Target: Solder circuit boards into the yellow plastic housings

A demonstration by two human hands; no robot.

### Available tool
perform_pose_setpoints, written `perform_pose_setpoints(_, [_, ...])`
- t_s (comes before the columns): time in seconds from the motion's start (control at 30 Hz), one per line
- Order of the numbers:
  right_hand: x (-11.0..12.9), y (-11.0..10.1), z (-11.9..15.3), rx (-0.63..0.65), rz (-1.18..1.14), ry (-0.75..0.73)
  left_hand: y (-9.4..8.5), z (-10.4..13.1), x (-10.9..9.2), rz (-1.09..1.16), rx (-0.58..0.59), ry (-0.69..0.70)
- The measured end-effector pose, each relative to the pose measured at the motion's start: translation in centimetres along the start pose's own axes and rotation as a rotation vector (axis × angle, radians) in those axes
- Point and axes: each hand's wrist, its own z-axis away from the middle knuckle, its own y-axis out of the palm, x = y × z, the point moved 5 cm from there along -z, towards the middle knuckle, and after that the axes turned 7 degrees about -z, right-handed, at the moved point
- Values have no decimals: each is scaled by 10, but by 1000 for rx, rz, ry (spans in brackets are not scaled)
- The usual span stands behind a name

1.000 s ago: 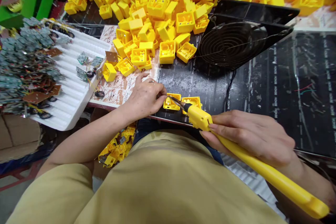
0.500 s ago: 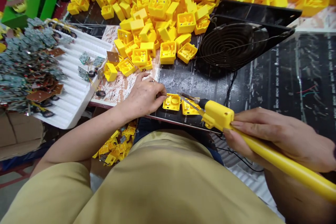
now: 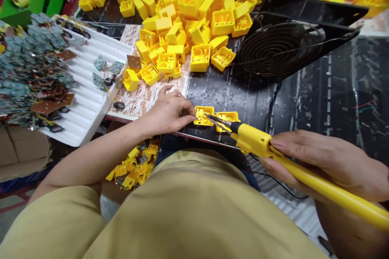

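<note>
I have the left hand (image 3: 172,111) at the near edge of the bench (image 3: 310,101), fingertips beside the left side of a small casing (image 3: 199,121). A second casing (image 3: 234,116) lies just right of it, between my two hands. From the right hand (image 3: 328,158), a soldering tool (image 3: 255,137) points left, its tip over the first casing. Beyond the left hand I see a heap of casings (image 3: 182,2); right of that, a fan (image 3: 279,48). Left of the left hand, a tray (image 3: 86,97) bears circuit boards (image 3: 33,73).

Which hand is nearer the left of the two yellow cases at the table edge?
The left hand, beside the case on its left; the right hand is farther, to its right, gripping the yellow tool.
</note>
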Motion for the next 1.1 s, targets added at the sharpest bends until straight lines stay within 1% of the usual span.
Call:
perform_pose_setpoints(0.07, [-5, 0, 2, 63, -32, -71, 0, -3, -2, -18, 58, -3])
perform_pose_setpoints(0.17, [-10, -1, 1, 92, -15, -41, -1, -9, -4, -37, 121, -13])
perform_pose_setpoints(0.27, [-7, 2, -5, 147, 4, -60, -2, -15, -7, -89, 198, -45])
perform_pose_setpoints(0.4, [-2, 3, -17, 155, 2, -169, -5, -21, -13, -153, 294, -86])
perform_pose_setpoints(0.5, [3, 3, -21, 159, -29, -230, -5, -23, -17, -185, 319, -81])
perform_pose_setpoints(0.57, [7, 2, -24, 189, -29, -201, -4, -25, -18, -207, 330, -76])
perform_pose_setpoints(0.67, [13, 3, -27, 283, -8, -127, -3, -26, -18, -234, 339, -71])
perform_pose_setpoints(0.77, [17, 1, -28, 353, 13, -131, -2, -27, -18, -261, 338, -65])
perform_pose_setpoints(0.8, [18, -2, -27, 345, 22, -148, -2, -28, -19, -266, 340, -63])
perform_pose_setpoints(0.87, [15, -8, -24, 290, 35, -169, -2, -28, -20, -268, 353, -59])
perform_pose_setpoints(0.97, [4, -16, -17, 203, 53, -140, -3, -29, -20, -273, 365, -53])
perform_pose_setpoints(1.1, [-9, -21, -5, 153, 85, -74, -3, -29, -20, -288, 372, -55])
